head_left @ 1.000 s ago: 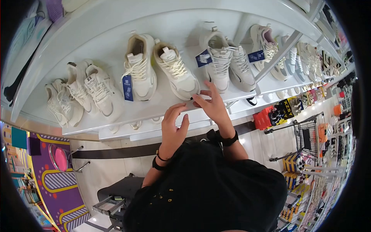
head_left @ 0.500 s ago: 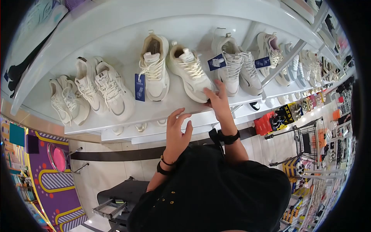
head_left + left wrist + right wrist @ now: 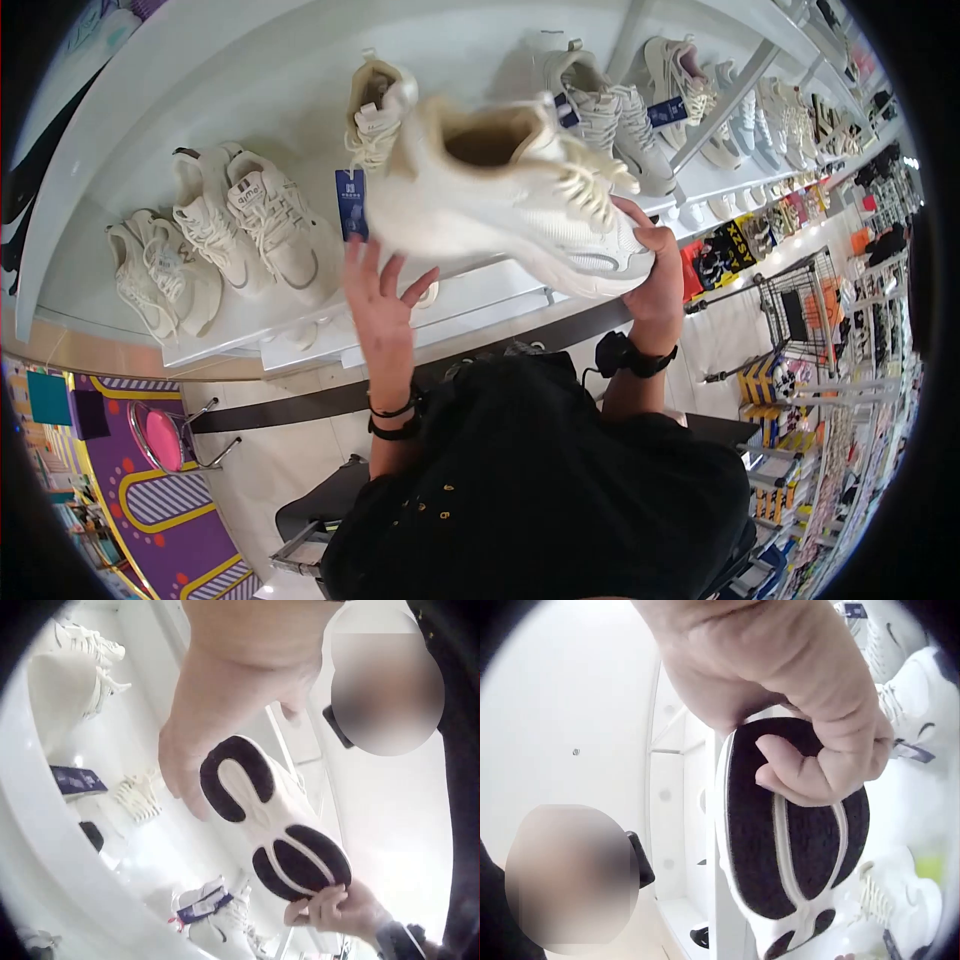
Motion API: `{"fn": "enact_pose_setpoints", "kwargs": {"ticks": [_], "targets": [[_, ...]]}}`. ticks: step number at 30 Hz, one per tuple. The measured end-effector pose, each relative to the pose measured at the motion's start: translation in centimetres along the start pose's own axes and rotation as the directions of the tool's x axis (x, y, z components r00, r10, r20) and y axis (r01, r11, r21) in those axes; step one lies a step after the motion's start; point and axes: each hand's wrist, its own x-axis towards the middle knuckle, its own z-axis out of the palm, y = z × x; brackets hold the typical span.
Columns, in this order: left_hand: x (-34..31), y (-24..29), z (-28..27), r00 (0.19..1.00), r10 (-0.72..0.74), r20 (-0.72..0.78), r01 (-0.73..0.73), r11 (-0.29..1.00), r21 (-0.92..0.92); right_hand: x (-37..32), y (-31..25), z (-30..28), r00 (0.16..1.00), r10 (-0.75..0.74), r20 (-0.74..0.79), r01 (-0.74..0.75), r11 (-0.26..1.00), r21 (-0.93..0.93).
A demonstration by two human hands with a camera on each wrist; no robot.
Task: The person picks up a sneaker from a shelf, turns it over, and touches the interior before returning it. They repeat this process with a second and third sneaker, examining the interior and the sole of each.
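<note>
A white sneaker (image 3: 480, 200) with cream laces is held above the shelf edge, its toe to the right. The right hand (image 3: 655, 275) grips it by the toe; in the right wrist view that hand (image 3: 802, 697) has its fingers curled over the black-and-white sole (image 3: 802, 840). Below the heel, the left hand (image 3: 380, 310) is raised with fingers spread. In the left wrist view the left hand (image 3: 225, 705) is beside the heel end of the sole (image 3: 262, 810); whether it touches is unclear. The matching shoe (image 3: 376, 110) with a blue tag (image 3: 351, 203) stands behind, partly hidden.
More pale sneakers (image 3: 275, 225) stand on the shelf to the left, and grey-white ones (image 3: 640, 140) to the right. A slanted metal post (image 3: 725, 105) crosses the right side. A shopping cart (image 3: 795, 310) and a pink chair (image 3: 163, 438) are on the floor beyond.
The right hand has lifted the sneaker off the shelf toward the person and to the right. The left hand has moved left and up, its fingers spreading near the heel.
</note>
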Motion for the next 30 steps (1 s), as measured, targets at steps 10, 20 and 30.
{"fn": "enact_pose_setpoints", "kwargs": {"ticks": [10,20,30], "targets": [[-5.5,3.9,-5.3,0.889,0.0,-0.458,0.074,0.987,0.144,0.8,3.3,7.3,0.945,0.108,0.309,-0.046,0.978,-0.203],[-10.3,7.2,-8.3,0.833,-0.063,-0.55,0.299,0.887,0.351,3.4,9.2,10.5,0.956,0.191,0.221,-0.11,0.936,-0.333],[-12.2,4.0,-5.3,0.981,-0.185,-0.052,0.181,0.796,0.577,4.9,9.2,13.8,0.937,0.001,0.349,-0.002,1.0,0.003]]}}
